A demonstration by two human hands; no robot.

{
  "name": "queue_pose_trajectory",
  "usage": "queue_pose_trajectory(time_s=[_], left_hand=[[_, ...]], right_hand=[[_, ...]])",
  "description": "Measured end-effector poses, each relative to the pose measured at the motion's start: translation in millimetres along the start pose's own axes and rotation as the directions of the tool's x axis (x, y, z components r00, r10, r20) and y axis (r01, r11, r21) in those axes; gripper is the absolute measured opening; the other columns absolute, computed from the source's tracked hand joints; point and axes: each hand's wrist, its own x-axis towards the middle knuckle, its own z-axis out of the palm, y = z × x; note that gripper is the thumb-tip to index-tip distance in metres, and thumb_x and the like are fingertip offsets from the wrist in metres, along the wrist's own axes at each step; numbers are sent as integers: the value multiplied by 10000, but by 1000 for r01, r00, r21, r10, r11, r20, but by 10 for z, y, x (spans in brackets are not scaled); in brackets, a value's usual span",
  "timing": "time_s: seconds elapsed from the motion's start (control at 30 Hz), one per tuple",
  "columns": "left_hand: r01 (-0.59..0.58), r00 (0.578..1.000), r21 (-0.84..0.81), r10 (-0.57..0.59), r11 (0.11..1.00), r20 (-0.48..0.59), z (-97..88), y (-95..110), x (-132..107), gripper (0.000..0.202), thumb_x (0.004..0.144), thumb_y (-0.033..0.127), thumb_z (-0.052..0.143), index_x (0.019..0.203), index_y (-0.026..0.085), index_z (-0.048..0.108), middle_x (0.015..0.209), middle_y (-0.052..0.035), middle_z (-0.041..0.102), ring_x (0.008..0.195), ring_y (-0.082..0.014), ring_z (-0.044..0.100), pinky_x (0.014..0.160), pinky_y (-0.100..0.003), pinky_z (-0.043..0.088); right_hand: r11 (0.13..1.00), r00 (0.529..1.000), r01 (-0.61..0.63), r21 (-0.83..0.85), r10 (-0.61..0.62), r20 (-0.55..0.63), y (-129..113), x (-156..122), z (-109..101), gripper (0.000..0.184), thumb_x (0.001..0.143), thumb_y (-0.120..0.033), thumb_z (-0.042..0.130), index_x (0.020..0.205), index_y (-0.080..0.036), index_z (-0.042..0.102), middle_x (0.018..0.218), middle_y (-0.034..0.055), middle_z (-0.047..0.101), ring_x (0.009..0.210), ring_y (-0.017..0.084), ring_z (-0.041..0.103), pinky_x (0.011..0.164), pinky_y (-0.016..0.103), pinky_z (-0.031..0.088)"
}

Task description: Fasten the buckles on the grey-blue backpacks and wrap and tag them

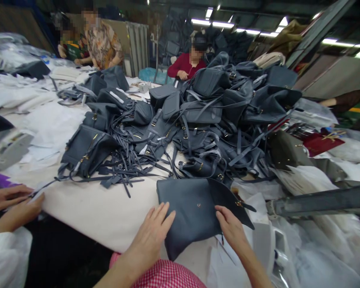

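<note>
A flat dark blue leather bag (pixel 195 208) lies on the near edge of the cream table (pixel 102 208), its flap turned open to the right. My left hand (pixel 151 232) rests flat on the bag's lower left corner, fingers stretched out. My right hand (pixel 231 228) lies on the bag's right side near the flap, fingers extended and slightly curled against the leather. Neither hand lifts the bag.
A big heap of dark blue bags and straps (pixel 183 124) fills the table's middle. Another person's two hands (pixel 15 204) work at the left edge. Several people stand or sit at the far side. White paper and plastic wrapping (pixel 312 240) lie right.
</note>
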Motion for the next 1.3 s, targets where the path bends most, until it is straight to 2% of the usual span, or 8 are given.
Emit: queue_pose_trajectory(time_s=[0.1,0.23,0.43,0.6,0.77,0.9,1.1,1.3], left_hand=[[-77,996,-143,83,987,35,-24,133,135,544,809,16,510,1327,179,499,1454,-143,480,1364,-264,417,1124,-470,392],[-120,990,-281,134,952,33,22,262,282,442,829,82,561,1259,183,558,1419,-138,513,1332,-269,450,1123,-454,397],[-3,1000,-461,3,887,-1,138,258,524,422,855,87,507,1262,189,551,1387,-126,530,1293,-236,473,1120,-441,383],[12,984,-634,-121,774,-128,18,277,774,315,813,71,544,1101,180,609,1099,-72,616,986,-179,579,939,-333,485],[-60,976,-679,-99,732,-192,-101,304,947,317,797,59,568,1077,196,628,1002,-38,586,895,-155,555,856,-288,469],[-91,984,-669,-38,738,-175,-159,312,1034,268,794,56,593,1010,198,666,945,-26,569,856,-145,543,797,-258,458],[-171,981,-554,91,814,-169,-202,309,1069,136,838,89,604,883,196,675,921,-20,554,892,-146,550,809,-243,438],[-300,954,-196,291,934,-70,-235,298,1159,144,923,135,486,859,186,605,856,-18,533,805,-157,512,730,-253,431]], right_hand=[[999,999,-40,12,40,27,13,214,86,484,685,-451,525,1037,-149,663,1115,156,692,1137,334,601,1048,461,394],[996,996,-73,54,70,62,-62,404,95,453,670,-464,620,1034,-197,663,974,94,715,1084,312,627,1027,436,399],[970,976,-156,186,122,179,-362,391,-113,494,654,-494,709,1027,-175,649,977,111,727,1034,332,645,940,460,460],[770,837,-393,502,73,543,-594,227,-145,559,603,-376,818,1073,-136,635,902,82,760,816,258,694,743,370,534],[778,855,-338,529,19,518,-670,181,-133,500,661,-406,803,1060,-136,669,968,79,766,916,261,682,853,365,506],[758,830,-378,531,23,558,-708,148,-159,479,732,-486,743,1054,-136,687,930,79,771,905,272,694,858,372,510],[761,846,-373,530,45,531,-722,112,-154,484,734,-536,733,1015,-143,706,870,71,773,852,265,693,829,366,520],[776,844,-360,518,34,535,-777,102,-147,492,736,-559,719,1005,-147,708,879,71,773,888,283,695,875,393,509]])
